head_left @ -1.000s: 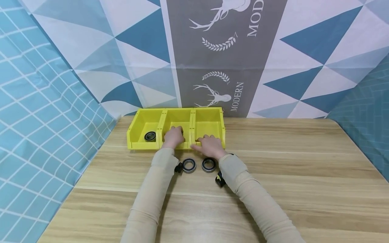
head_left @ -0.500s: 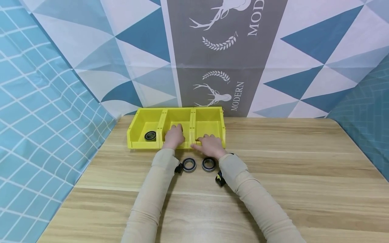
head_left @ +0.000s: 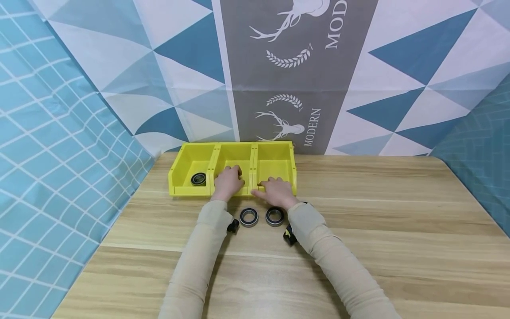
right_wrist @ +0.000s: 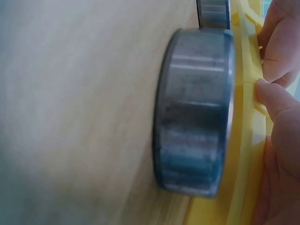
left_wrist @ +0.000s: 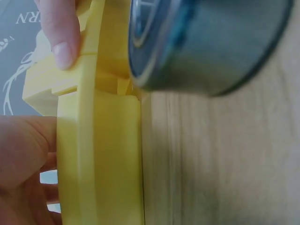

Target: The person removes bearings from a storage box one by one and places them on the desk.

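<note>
A yellow three-compartment storage bin [head_left: 232, 190] stands at the back of the table. My left hand [head_left: 227, 182] reaches over its front wall into the middle compartment, with the fingertips largely hidden; whether they hold anything does not show. My right hand [head_left: 276, 193] grips the front of the right compartment. Its thumb [right_wrist: 269, 91] lies on the rim by the divider, and its fingers [right_wrist: 268, 180] pass behind the wall. Two ball bearings, one left [head_left: 249, 217] and one right [head_left: 275, 216], lie on the table before the bin. Another bearing [head_left: 198, 179] lies in the left compartment.
Wood-grain tabletop [head_left: 382, 230] extends in front of the bin and to its right. A patterned backdrop [head_left: 287, 88] rises directly behind the bin. Blue tiled sheeting [head_left: 59, 155] borders the left side. Dark wrist gear [head_left: 290, 235] hangs beneath the right sleeve.
My left hand has shifted slightly within the middle compartment, its fingers changing pose a little. The right hand stays at the bin's front. The bearings have not moved.
</note>
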Tool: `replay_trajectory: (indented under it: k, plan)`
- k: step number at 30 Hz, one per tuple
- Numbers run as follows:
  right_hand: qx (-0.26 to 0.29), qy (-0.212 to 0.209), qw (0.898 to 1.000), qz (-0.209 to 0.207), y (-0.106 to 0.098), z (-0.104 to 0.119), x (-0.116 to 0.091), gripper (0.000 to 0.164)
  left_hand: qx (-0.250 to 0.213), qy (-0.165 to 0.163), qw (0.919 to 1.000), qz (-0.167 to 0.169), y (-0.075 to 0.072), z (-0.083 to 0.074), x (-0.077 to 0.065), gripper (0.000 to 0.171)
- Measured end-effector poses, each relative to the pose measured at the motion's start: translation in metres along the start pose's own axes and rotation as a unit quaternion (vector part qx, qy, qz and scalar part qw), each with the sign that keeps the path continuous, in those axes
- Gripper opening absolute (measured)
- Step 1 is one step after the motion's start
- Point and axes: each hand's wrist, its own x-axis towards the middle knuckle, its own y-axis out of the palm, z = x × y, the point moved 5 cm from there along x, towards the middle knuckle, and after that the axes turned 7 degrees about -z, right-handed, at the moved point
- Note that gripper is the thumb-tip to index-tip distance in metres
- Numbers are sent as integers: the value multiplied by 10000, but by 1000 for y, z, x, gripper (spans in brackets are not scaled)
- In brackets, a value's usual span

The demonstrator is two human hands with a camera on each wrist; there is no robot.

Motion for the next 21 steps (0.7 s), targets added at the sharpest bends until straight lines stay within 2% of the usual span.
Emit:
replay_trajectory:
  k: [6,14,18,21]
  plan:
    - [-47,-26,10000,-8,1,-1,1,65,-271,171,9988,-368,-7,-5,-5,22]
    - [-44,-53,10000,-38,1,-1,1,64,-582,493,9929,-913,-16,-9,-11,21]
    - [-41,-57,10000,-33,0,0,1,63,-592,676,9870,-1330,-20,-10,-14,24]
    - [-21,-36,10000,-23,0,-1,1,63,-544,850,9790,-1771,-24,-12,-17,26]
